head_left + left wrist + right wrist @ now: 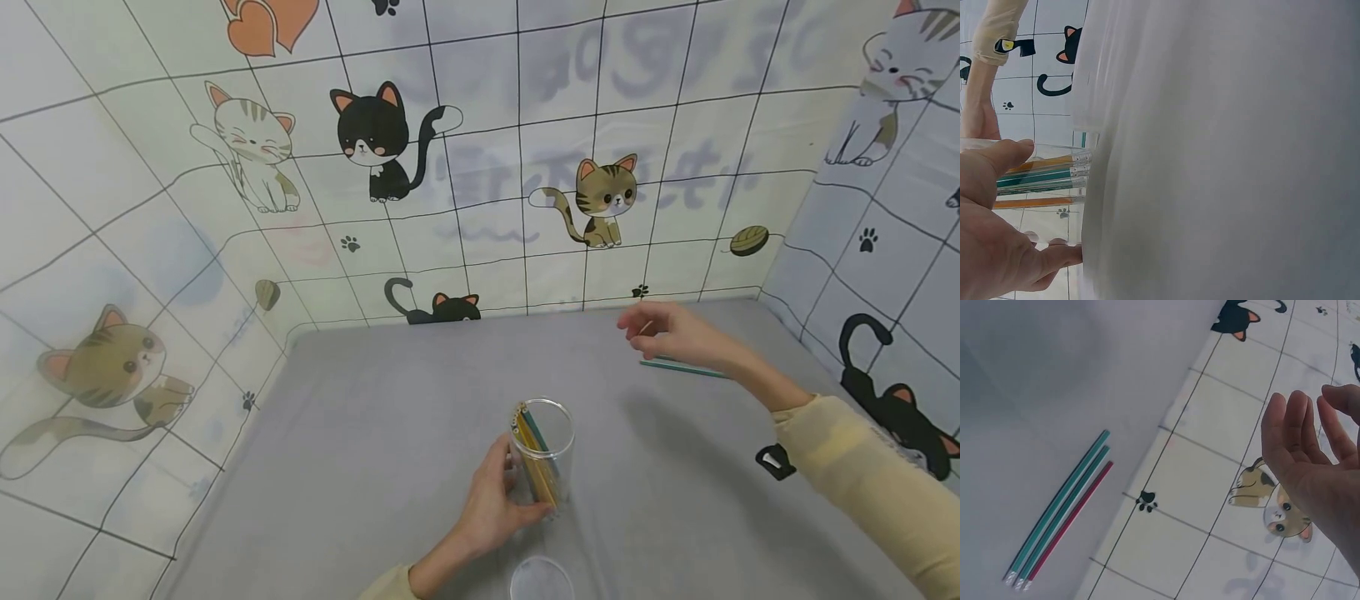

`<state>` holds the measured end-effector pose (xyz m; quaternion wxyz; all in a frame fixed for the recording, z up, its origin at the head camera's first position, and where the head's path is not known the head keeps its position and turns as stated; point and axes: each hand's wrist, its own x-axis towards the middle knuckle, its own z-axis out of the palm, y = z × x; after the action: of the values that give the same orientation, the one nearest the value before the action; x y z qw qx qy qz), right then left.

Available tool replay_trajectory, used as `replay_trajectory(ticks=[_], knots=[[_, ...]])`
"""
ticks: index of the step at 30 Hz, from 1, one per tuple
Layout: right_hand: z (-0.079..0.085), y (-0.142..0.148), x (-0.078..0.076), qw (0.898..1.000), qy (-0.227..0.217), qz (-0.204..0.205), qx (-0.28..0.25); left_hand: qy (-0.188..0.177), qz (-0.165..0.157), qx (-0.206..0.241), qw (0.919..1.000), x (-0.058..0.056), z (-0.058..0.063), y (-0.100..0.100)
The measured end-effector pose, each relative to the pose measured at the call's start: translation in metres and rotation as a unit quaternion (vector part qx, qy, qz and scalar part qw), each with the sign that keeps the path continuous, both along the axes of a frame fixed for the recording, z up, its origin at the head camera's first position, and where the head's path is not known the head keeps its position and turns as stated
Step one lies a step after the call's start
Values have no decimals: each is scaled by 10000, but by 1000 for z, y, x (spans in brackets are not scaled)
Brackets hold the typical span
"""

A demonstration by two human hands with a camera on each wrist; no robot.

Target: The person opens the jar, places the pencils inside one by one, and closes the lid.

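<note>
My left hand [491,508] grips the side of a clear cylindrical jar [562,467], which stands on the table. Inside lean several pencils [534,446], yellow and teal; the left wrist view shows the jar from the side, with metal-ended teal pencils [1035,178] and an orange one [1032,203]. My right hand [675,333] hovers over the far right of the table, fingers loosely bent and nothing between them. Below and beyond it, two teal pencils [1063,503] and a red pencil [1072,519] lie side by side on the table.
A round clear lid [542,579] lies at the near edge, close to the jar. Grey cloth covers the table [375,433]. Upright cat-print sheets [487,208] enclose its back and both sides. A black strap piece [775,461] shows at my right sleeve.
</note>
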<state>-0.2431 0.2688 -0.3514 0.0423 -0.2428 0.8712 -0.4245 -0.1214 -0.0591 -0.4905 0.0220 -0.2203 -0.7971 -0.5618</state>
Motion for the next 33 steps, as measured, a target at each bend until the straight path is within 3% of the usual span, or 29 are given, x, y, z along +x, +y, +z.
replay_trajectory(ticks=[10, 21, 27, 33], knots=[[-9, 21, -9, 9973, -722, -126, 78, 21, -7, -41, 10000, -1, 0, -1], [-23, 36, -17, 9960, -831, -281, 158, 14, -38, -2, 10000, -1, 1, 0], [-37, 47, -24, 9974, -536, -389, 291, 57, -26, 1, 10000, -2, 0, -1], [-59, 53, -31, 9948, 461, -563, 711, 64, -20, 8, 10000, -1, 1, -1]])
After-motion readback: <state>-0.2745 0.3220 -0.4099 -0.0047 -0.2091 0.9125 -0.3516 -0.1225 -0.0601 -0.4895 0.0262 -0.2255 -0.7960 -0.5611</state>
